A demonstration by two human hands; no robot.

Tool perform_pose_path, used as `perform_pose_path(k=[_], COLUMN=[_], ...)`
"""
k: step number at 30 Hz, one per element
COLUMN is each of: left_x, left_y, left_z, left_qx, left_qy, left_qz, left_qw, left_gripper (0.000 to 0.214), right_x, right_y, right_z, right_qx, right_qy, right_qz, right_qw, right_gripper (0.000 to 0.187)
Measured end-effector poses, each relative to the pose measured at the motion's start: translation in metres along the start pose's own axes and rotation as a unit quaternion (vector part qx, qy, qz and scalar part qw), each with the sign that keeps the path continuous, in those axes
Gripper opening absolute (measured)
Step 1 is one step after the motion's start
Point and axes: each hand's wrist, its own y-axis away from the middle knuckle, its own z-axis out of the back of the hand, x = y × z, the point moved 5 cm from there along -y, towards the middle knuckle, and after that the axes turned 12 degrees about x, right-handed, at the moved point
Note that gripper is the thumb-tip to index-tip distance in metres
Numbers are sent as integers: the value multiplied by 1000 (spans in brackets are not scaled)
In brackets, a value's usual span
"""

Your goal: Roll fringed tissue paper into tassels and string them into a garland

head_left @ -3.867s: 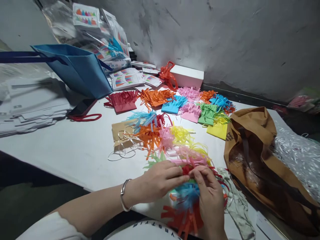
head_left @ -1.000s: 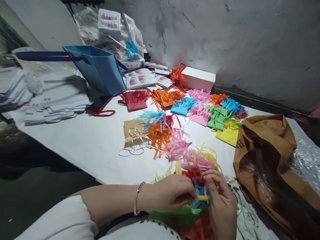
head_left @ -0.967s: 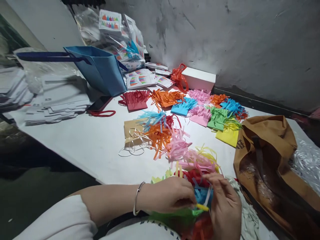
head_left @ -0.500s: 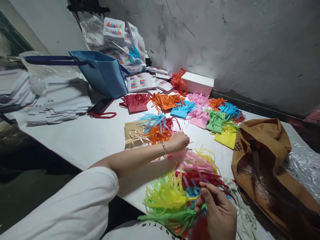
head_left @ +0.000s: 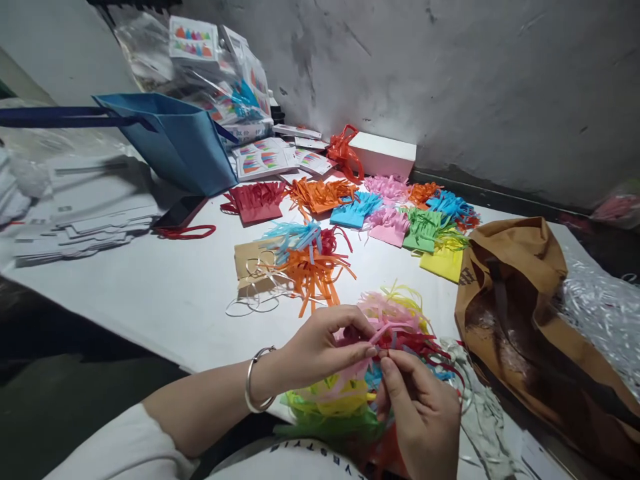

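Note:
My left hand [head_left: 335, 343] is closed, pinching the narrow end of a pink paper tassel [head_left: 385, 330]. My right hand [head_left: 423, 410] meets it at the fingertips, its thumb and forefinger pinched on something too small to make out. Below and behind the hands lie a yellow tassel [head_left: 330, 393], a green tassel [head_left: 345, 423] and a red tassel [head_left: 425, 347], partly covered by my fingers. Farther off, orange tassels [head_left: 320, 267] and a light blue tassel [head_left: 295, 235] rest beside a brown card [head_left: 247, 260] with loops of white string.
Fringed paper bundles [head_left: 423, 230] in several colours lie toward the wall. At left stand a blue bag [head_left: 170, 143] and white paper stacks [head_left: 100, 193], with a phone [head_left: 180, 212] nearby. A brown bag [head_left: 520, 267] slumps at right. Printed boxes [head_left: 195, 40] are piled behind.
My left hand has come back toward me with the pink tassel, away from the orange tassels, and now meets my right hand. The view has shifted slightly to the right.

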Motion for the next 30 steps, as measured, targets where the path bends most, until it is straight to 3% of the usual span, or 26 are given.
perform_pose_path(k=[9, 14, 19, 22, 25, 28, 30], left_x=[5, 2, -4, -3, -6, -8, -8], left_y=[1, 3, 7, 10, 11, 10, 9], left_z=[-2, -4, -10, -14, -18, -22, -25], left_qx=[-3, -7, 0, 9, 22, 45, 57], left_qy=[-36, -99, -232, -282, -342, -396, -416], left_qz=[14, -27, -147, -165, -176, -187, -189], left_qw=[999, 995, 961, 945, 923, 898, 888], left_gripper=[10, 5, 11, 11, 9, 13, 17], right_x=[-8, -9, -26, -37, -43, -46, -46], right_y=[6, 5, 2, 0, -3, -7, -12], right_z=[-1, 4, 2, 3, 0, -5, -2], right_qx=[8, 15, 112, 84, 55, 68, 53], right_qy=[-28, 2, -61, -126, -191, -189, -130], right_qz=[-59, -81, -150, -178, -174, -158, -118], right_qw=[998, 997, 980, 972, 964, 967, 983], right_gripper=[26, 29, 35, 34, 50, 38, 28])
